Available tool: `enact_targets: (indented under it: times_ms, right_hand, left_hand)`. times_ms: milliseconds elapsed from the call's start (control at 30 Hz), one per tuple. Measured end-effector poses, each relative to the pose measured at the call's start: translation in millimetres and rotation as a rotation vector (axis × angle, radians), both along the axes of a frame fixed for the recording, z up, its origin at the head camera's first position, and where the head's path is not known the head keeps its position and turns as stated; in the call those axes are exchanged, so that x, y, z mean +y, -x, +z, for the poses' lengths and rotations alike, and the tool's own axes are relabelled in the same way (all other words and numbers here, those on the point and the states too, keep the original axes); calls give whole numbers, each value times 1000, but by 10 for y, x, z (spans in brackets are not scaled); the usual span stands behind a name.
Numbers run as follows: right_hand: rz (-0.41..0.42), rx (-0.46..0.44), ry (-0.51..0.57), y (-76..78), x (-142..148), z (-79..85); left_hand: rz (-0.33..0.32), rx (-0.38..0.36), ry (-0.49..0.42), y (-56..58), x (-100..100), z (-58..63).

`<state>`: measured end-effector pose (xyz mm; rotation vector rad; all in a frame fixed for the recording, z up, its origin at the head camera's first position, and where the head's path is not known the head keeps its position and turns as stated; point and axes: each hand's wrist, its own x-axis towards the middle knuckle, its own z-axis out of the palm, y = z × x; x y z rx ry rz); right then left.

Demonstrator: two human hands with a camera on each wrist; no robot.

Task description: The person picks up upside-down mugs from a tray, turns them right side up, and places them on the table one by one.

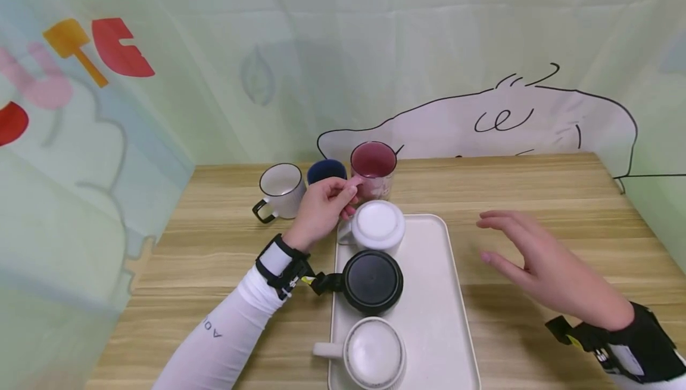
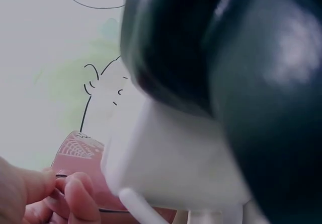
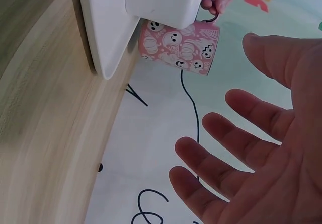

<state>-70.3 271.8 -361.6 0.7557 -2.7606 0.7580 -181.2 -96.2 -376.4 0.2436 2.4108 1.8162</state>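
Note:
My left hand (image 1: pixel 321 208) pinches the handle of a pink mug (image 1: pixel 373 167) between thumb and fingers. This mug stands upright behind the far end of a white tray (image 1: pixel 436 300), its open top showing a dark pink inside. White pumpkins and ghost faces cover its outer wall in the right wrist view. On the tray, right by the left hand, sits an upside-down white mug (image 1: pixel 377 223). My right hand (image 1: pixel 552 268) hovers right of the tray, fingers spread and holding nothing.
Nearer on the tray are an upturned black mug (image 1: pixel 372 283) and another white mug (image 1: pixel 374 354), handles to the left. A white mug with a black rim (image 1: pixel 284 190) and a dark blue mug (image 1: pixel 326 169) stand left of the pink one. A printed curtain (image 1: pixel 429 39) hangs behind.

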Motion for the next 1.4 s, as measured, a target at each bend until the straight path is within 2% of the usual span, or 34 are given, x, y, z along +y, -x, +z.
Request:
enact_targets:
  times_ms: [167,667,900,1167,1400]
  right_hand:
    - [17,15,9,-14,20,-28]
    - [5,7,-24,-50,51,-60]
    - [10,9,-23,-53,49,-57]
    - [0,4,-59,-64,69,-54]
    - [21,47,-93,-58,103,-106]
  left_hand:
    - [9,-30,1,-1,-13,-6]
    - [-20,-30,8,8,-27,-35]
    - [-25,-34,57,11,-12,-15]
    - [-64,-46,88,1,10,14]
    - [-73,-1,158,-1,15,12]
